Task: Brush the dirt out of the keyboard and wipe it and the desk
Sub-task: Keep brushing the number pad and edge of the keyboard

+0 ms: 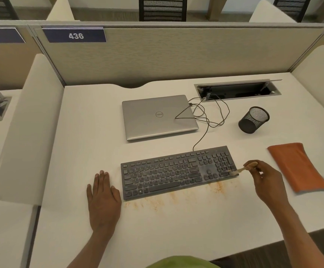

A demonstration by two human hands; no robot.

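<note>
Pinching brush, right hand at keyboard edge | left hand flat on desk | cloth (orange) right, laptop behind

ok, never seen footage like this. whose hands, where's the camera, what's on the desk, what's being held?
There is no robot here. A person wears one wide-angle camera on the head, and it looks down at their own two hands. The left hand lies flat on the desk, just left of the keyboard. The right hand pinches a small brush, with its bristles at the keyboard's right end by the number pad. Orange-brown dirt is scattered on the desk along the keyboard's near edge. Behind the keyboard lie a closed laptop, a tangled cable and a black mesh cup. An orange cloth or pouch lies to the right.
</note>
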